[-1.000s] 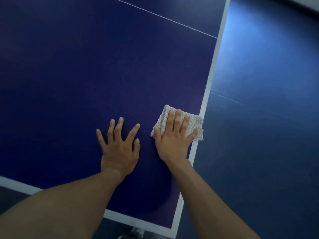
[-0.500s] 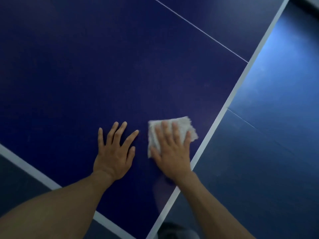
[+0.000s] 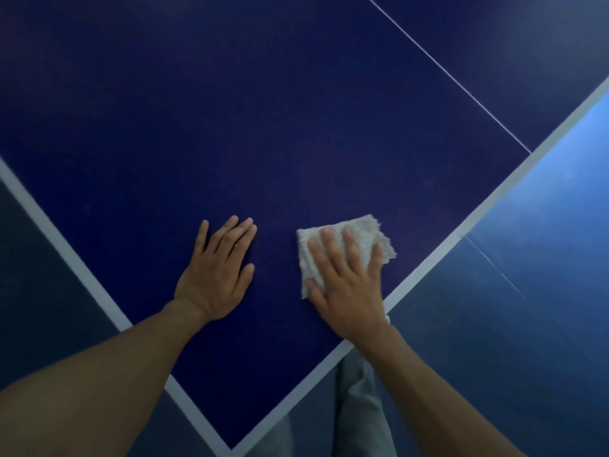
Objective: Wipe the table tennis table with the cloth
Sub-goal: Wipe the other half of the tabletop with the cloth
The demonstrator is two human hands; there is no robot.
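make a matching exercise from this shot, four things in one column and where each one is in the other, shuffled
Things
1. left hand
2. right hand
3. cloth
4. thin white line

Places
a. beneath the right hand's fingers
b. flat on the bare table tennis table
c. crossing the table's far part
d. pressing down on the cloth

Pairs: 1-b, 2-d, 3-a, 4-c

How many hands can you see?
2. The left hand lies flat on the bare blue table. The right hand presses flat on the white cloth, nearer the table's right edge. None seem hidden.
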